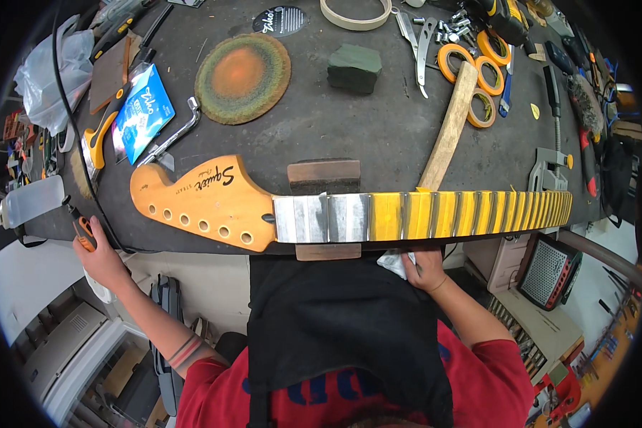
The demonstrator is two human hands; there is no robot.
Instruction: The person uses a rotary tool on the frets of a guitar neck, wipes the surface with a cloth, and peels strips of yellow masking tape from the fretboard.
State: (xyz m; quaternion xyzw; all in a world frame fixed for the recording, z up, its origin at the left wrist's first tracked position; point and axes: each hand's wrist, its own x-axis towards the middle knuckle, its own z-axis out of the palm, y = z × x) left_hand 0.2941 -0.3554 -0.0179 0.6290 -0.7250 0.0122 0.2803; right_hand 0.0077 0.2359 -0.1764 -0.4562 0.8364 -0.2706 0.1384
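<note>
A guitar neck (396,215) lies crosswise along the near edge of the bench, its wooden headstock (200,203) to the left. Yellow masking tape covers most of the fretboard between the frets; the two spaces nearest the nut look silvery-white. Under it sits a brown block (324,171). Out at the left edge, my left hand (101,258) is closed around a slim orange-and-black tool (84,232), whose kind I cannot make out. Below the neck, my right hand (426,269) grips a crumpled white cloth or paper (392,264) against the bench edge.
A wooden stick (451,125) leans toward the neck's far side. Beyond lie a round green-orange pad (243,78), a dark green block (354,69), orange tape rolls (489,75) and a caliper-like metal tool (419,50). A blue packet (146,110) and socket wrench (175,135) lie left.
</note>
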